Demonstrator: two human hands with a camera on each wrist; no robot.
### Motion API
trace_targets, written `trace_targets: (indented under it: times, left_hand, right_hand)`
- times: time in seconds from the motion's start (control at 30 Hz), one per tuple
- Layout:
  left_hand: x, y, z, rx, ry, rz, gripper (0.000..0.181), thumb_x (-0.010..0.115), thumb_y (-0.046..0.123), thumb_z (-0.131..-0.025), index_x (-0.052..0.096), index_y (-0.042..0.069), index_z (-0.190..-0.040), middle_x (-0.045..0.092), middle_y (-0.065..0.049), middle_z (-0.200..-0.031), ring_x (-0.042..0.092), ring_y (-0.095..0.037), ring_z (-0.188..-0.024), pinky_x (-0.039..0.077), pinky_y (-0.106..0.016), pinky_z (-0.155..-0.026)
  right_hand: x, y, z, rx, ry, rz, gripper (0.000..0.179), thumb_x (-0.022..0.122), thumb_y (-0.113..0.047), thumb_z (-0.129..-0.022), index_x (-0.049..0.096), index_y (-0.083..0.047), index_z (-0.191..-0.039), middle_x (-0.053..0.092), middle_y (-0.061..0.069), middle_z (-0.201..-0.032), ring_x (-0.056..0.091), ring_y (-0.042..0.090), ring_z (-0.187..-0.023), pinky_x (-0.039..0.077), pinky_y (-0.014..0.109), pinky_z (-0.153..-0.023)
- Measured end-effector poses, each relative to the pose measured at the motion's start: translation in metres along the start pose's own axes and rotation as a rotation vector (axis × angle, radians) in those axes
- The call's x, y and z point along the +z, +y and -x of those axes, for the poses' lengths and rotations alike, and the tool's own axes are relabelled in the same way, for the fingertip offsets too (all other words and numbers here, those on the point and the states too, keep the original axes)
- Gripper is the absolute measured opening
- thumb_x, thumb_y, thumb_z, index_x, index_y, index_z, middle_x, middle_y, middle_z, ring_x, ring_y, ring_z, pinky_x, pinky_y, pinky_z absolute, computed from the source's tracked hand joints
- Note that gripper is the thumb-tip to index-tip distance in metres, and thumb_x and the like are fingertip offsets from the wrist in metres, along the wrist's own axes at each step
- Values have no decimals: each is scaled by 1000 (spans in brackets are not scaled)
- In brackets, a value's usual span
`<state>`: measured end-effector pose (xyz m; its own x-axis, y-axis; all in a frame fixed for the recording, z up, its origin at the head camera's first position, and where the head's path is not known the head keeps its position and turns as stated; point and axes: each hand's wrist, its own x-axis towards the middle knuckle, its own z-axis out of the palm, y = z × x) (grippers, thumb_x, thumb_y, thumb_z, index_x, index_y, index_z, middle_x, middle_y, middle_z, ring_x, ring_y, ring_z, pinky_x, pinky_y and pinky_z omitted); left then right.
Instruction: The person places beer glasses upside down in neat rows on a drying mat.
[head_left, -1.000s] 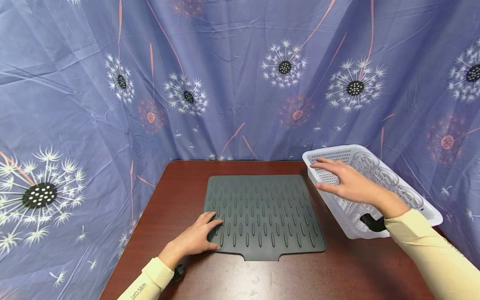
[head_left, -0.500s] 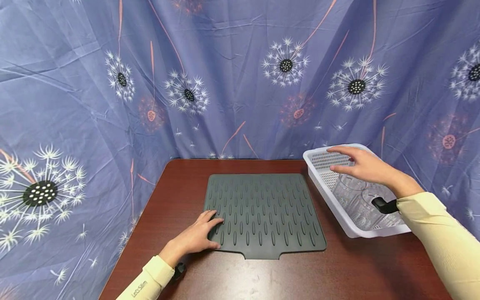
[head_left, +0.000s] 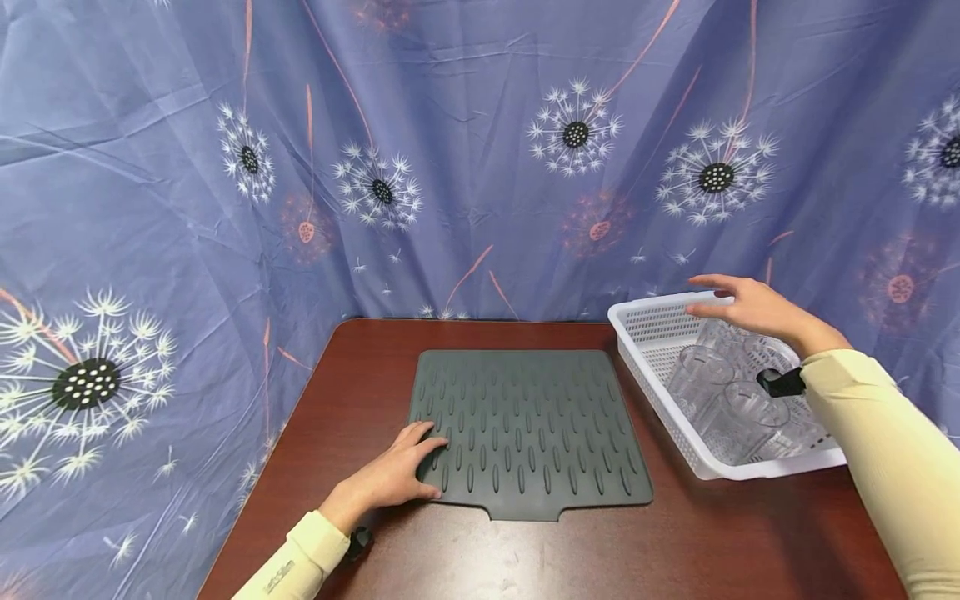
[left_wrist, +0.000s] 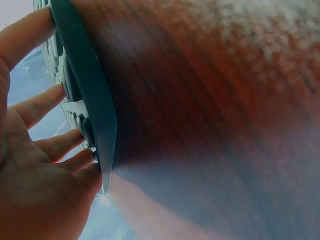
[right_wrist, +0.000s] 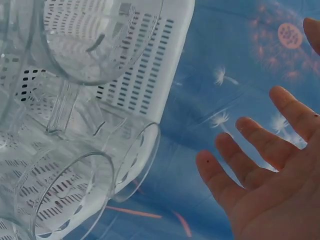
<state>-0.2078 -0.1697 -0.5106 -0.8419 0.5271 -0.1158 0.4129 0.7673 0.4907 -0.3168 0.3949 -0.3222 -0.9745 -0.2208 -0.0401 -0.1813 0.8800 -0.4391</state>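
A dark grey ribbed mat (head_left: 525, 425) lies flat on the brown table. My left hand (head_left: 390, 475) rests on its front left corner, fingers spread loosely over the edge; in the left wrist view the fingertips touch the rim of the mat (left_wrist: 87, 85). Over the far right part of a white plastic basket (head_left: 663, 400), my right hand (head_left: 768, 312) hovers with relaxed fingers, holding nothing. Several clear glass mugs (head_left: 701, 379) stand inside the basket. The right wrist view shows a mug's handle (right_wrist: 62, 107) close up, with my spread right fingers (right_wrist: 215, 175) apart from the glass.
The wooden table (head_left: 352, 375) carries the mat in its middle and the basket at its right edge. A blue curtain (head_left: 465, 167) with dandelion prints hangs right behind the table and along the left side.
My right hand has moved right and slightly up over the basket, from its near left rim toward its far right side, uncovering more mugs. The left hand stays on the mat.
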Motion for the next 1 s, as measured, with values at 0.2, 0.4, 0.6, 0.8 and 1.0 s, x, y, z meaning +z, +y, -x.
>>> trace_targets:
  times: [0.2, 0.4, 0.6, 0.8, 1.0]
  left_hand:
    - [-2, 0, -2, 10, 6, -1, 76, 82, 37, -84, 49, 15, -149, 26, -18, -163, 18, -40, -153, 37, -58, -111]
    - [-2, 0, 0, 13, 12, -3, 75, 82, 36, -84, 50, 14, -149, 26, -18, -163, 18, -41, -152, 37, -59, -111]
    - [-3, -1, 0, 8, 14, -6, 76, 82, 36, -84, 49, 15, -149, 26, -18, -163, 18, -40, -153, 36, -59, -111]
    - [-4, 0, 0, -7, 3, -4, 75, 81, 37, -85, 49, 16, -149, 25, -16, -164, 17, -39, -153, 37, -58, -111]
    - [-3, -1, 1, -12, -10, -3, 75, 80, 37, -86, 48, 17, -150, 24, -16, -164, 17, -39, -153, 38, -58, -110]
  right_hand:
    - [-6, 16, -11, 64, -26, -2, 83, 57, -57, -97, 31, -5, -157, 27, 32, -159, 32, 59, -137, 33, 74, -101]
    - [-6, 28, -17, 99, -34, 28, 89, 57, -60, -95, 30, -1, -156, 24, 37, -157, 35, 60, -133, 32, 76, -100]
    - [-5, 42, -22, 127, -47, 56, 92, 60, -59, -94, 29, 3, -154, 23, 43, -153, 31, 64, -132, 30, 76, -101]
    - [-5, 51, -23, 169, -97, 30, 98, 59, -61, -94, 21, 4, -157, 14, 46, -153, 23, 68, -132, 29, 79, -98]
    - [-2, 59, -21, 192, -134, 56, 99, 60, -58, -94, 18, 8, -155, 15, 49, -150, 24, 70, -130, 30, 79, -98]
